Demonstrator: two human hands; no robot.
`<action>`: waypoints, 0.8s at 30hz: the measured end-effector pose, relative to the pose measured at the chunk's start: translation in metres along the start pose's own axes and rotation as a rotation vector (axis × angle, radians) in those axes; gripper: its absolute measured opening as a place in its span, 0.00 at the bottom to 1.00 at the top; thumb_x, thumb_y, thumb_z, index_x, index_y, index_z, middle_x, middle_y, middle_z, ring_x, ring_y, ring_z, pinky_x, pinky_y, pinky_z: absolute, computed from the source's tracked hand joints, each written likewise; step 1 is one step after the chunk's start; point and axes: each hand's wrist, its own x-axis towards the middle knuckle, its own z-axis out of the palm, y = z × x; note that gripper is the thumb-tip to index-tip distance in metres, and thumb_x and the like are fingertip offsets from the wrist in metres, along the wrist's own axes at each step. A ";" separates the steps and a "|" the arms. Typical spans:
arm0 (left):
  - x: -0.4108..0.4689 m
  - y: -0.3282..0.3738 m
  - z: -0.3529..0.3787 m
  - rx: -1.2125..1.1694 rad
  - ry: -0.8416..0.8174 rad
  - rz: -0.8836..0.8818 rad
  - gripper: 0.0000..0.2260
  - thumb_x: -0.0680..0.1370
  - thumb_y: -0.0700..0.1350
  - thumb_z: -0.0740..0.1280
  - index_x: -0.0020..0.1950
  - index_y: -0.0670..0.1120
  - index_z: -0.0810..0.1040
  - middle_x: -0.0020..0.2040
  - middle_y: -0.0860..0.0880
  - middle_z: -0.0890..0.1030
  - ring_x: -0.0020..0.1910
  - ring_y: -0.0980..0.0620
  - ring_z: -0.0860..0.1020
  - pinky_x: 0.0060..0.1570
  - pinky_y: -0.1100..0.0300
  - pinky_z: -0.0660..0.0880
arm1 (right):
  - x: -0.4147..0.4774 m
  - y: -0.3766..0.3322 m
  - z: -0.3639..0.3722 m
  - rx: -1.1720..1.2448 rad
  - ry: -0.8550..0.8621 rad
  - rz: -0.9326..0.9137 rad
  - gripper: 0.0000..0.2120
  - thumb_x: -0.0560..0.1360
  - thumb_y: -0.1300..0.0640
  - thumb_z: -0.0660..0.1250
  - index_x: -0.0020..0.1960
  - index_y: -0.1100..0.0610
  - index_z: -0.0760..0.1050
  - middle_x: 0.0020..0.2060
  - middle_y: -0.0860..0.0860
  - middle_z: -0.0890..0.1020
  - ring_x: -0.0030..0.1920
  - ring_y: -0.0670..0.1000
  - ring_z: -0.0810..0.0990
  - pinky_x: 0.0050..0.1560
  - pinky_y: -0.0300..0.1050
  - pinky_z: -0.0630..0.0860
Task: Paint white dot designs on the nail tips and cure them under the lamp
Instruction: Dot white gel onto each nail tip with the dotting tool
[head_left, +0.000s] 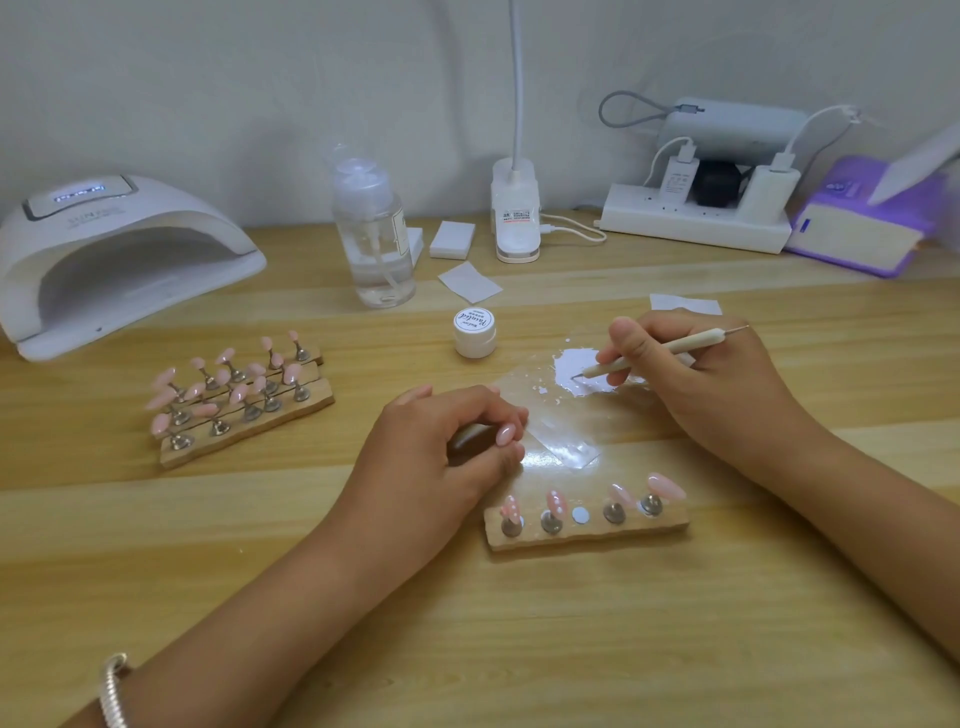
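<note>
My left hand (441, 441) pinches a pink nail tip (505, 434) on its metal stand, resting on the table. My right hand (691, 374) grips a dotting pen (654, 353) whose lower tip touches a puddle of white gel (576, 371) on a clear palette sheet (563, 447). In front of my hands lies a wooden holder (587, 527) with several pink tips; the two on its left carry white dots, and one magnet spot in the middle is bare. A white gel jar (474, 332) stands behind the sheet. The curing lamp (114, 260) sits at the far left.
Wooden holders with several plain pink tips (239, 400) lie left of centre. A clear pump bottle (374, 234), white pads (452, 239), a wipe (469, 281), a clip lamp (517, 218), a power strip with chargers (696, 218) and a purple pack (862, 218) line the back.
</note>
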 end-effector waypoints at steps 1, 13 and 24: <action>0.000 0.000 0.000 0.001 -0.001 0.001 0.08 0.71 0.48 0.70 0.45 0.46 0.82 0.49 0.68 0.83 0.59 0.69 0.76 0.70 0.44 0.66 | 0.000 0.000 0.000 0.003 -0.012 0.002 0.16 0.78 0.47 0.63 0.40 0.54 0.83 0.34 0.45 0.84 0.38 0.41 0.81 0.41 0.28 0.71; -0.001 0.001 -0.001 0.017 -0.016 -0.029 0.03 0.74 0.40 0.75 0.44 0.46 0.82 0.49 0.67 0.83 0.59 0.70 0.76 0.70 0.44 0.66 | -0.001 0.000 -0.002 0.010 0.053 0.008 0.18 0.82 0.52 0.63 0.37 0.55 0.82 0.30 0.50 0.82 0.35 0.41 0.80 0.39 0.30 0.72; -0.004 0.006 -0.004 0.061 0.077 0.009 0.05 0.71 0.42 0.77 0.42 0.50 0.84 0.51 0.63 0.84 0.62 0.68 0.75 0.73 0.53 0.61 | -0.004 -0.003 -0.003 0.019 0.185 -0.019 0.19 0.83 0.52 0.61 0.39 0.57 0.82 0.30 0.47 0.82 0.34 0.38 0.78 0.35 0.28 0.68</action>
